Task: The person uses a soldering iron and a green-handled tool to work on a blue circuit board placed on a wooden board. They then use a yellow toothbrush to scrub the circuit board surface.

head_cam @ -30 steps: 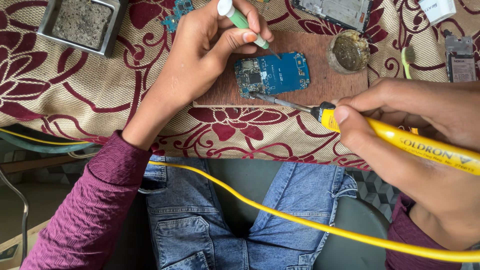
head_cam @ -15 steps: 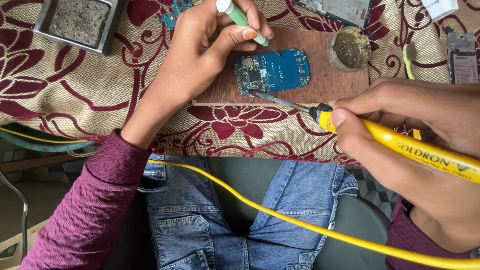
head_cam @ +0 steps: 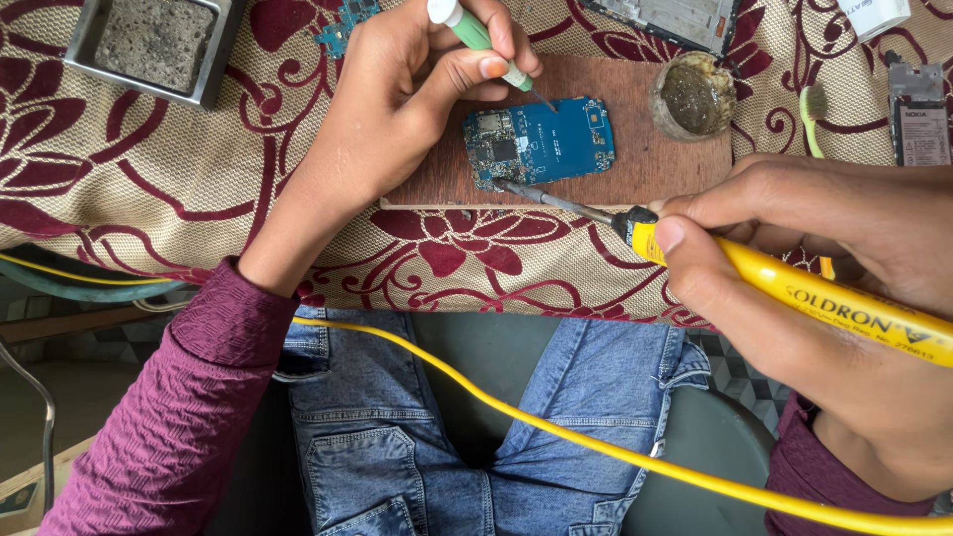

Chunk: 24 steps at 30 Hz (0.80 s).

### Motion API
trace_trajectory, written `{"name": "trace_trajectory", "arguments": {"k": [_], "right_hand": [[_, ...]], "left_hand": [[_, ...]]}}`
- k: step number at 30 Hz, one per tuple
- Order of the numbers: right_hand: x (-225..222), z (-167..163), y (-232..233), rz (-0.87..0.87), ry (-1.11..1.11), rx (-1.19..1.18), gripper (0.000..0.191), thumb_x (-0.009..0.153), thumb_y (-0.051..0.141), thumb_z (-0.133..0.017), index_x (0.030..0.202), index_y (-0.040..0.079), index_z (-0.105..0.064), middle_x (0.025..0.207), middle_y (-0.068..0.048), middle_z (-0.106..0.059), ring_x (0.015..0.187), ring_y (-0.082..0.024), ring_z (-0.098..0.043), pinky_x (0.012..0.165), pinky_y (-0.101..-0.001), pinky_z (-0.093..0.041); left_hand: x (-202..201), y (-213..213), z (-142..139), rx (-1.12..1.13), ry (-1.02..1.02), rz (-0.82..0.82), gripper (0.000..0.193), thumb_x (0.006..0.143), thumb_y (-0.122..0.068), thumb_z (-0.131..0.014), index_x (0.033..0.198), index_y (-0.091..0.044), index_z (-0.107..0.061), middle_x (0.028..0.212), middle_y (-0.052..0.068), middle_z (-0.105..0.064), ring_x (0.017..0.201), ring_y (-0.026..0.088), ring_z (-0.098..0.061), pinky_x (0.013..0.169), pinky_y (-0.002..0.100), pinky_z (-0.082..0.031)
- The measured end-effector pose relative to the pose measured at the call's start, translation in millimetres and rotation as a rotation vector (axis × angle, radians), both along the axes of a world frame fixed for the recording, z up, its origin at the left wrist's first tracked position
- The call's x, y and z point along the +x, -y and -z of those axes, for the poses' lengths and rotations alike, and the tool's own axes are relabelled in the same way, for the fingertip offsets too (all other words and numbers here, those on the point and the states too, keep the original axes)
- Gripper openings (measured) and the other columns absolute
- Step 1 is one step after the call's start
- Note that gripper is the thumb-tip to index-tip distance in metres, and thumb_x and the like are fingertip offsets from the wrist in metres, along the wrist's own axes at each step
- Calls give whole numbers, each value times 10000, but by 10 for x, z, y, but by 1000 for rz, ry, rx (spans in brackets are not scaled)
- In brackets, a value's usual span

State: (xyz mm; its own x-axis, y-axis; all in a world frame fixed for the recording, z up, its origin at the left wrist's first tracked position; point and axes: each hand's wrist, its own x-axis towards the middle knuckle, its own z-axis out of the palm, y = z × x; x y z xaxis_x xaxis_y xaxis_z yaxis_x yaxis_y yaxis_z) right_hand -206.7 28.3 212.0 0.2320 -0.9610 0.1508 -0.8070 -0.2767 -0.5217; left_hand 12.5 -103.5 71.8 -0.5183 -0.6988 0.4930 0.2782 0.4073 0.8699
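A small blue circuit board (head_cam: pixel 541 141) lies on a brown wooden block (head_cam: pixel 635 119) on the patterned table cloth. My left hand (head_cam: pixel 407 94) grips a green pen-like tool (head_cam: pixel 481 42) whose tip points down at the board's top edge. My right hand (head_cam: pixel 824 268) holds a yellow soldering iron (head_cam: pixel 794 288); its metal tip (head_cam: pixel 511 186) touches the board's lower left edge. The iron's yellow cord (head_cam: pixel 556 427) runs across my lap.
A round glass pot of brownish paste (head_cam: pixel 693 96) stands on the block's right end. A metal tray with a grey sponge (head_cam: pixel 154 42) sits at the top left. Phone parts (head_cam: pixel 918 109) lie at the top right, another blue board (head_cam: pixel 342 25) behind my left hand.
The view has shifted slightly. The iron's tip has stayed at the board's lower left edge and the green tool stays at the top edge.
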Motion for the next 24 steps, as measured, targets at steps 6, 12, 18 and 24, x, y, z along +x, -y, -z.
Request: {"name": "trace_trajectory", "arguments": {"k": [6,12,18,24], "right_hand": [[9,5,2,1,3,-7,51,869,4,-736,907,-24,-717,627,-39,-650,519,-71,-563,439,-195,-359],[-23,24,-4,-4,-5,-9,54,869,9,-741,909,-21,-720,614,-33,-640,514,-69,-552,437,-198,-353],[-19,17,-2,-4,1,2,63,866,7,-742,919,-21,-724,614,-33,-642,512,-71,-550,438,-200,-347],[-12,12,11,-25,-4,-2,69,870,4,-736,924,-35,-718,639,-46,-652,535,-76,-572,455,-203,-373]], "left_hand": [[3,14,19,-25,4,-2,45,1168,-9,-497,1162,3,-539,1164,78,-680,1136,113,-673,1016,265,-586],[10,13,29,-26,4,4,59,1174,-13,-484,1183,-1,-541,1187,76,-675,1169,119,-676,1035,268,-592],[13,26,59,-23,-2,7,61,1170,-13,-482,1178,-1,-541,1183,75,-675,1166,121,-677,1040,272,-590],[16,27,67,-31,-3,11,57,1190,-8,-487,1176,5,-541,1180,79,-681,1165,123,-681,1045,270,-588]]}}
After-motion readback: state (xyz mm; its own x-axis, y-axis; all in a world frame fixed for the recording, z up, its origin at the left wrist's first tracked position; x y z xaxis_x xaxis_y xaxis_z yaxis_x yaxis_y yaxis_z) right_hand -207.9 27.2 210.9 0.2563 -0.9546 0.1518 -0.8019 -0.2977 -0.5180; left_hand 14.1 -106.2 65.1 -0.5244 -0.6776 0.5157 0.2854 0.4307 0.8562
